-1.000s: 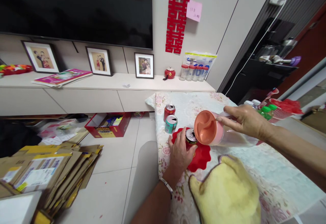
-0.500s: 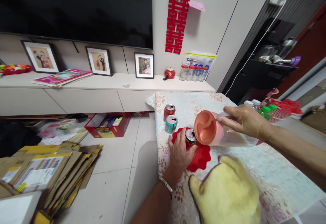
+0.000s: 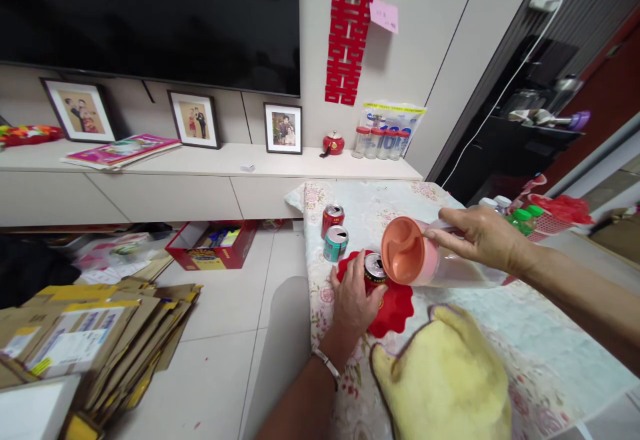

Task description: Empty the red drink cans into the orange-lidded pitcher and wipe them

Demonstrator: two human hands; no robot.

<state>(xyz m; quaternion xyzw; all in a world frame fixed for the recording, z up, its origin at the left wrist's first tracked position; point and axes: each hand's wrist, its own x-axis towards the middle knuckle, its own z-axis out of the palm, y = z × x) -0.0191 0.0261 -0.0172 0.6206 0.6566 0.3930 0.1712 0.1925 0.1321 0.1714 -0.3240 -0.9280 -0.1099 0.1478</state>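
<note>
My left hand [image 3: 354, 299] is wrapped round an opened drink can [image 3: 375, 269] that stands on a red scalloped mat [image 3: 395, 307] near the table's left edge. My right hand [image 3: 481, 237] grips a clear plastic jug with a salmon-pink lid [image 3: 406, 252], tipped on its side so the lid's spout hangs right over the can's opening. Two more opened cans stand just behind on the tablecloth: a teal one [image 3: 335, 243] and a red one [image 3: 333, 217].
A yellow cloth [image 3: 445, 377] lies on the floral tablecloth [image 3: 530, 333] in front of me. Green-capped bottles and a red basket [image 3: 543, 217] sit at the far right. Flattened cardboard boxes [image 3: 90, 340] are piled on the floor at left, a red box [image 3: 213, 247] under the low cabinet.
</note>
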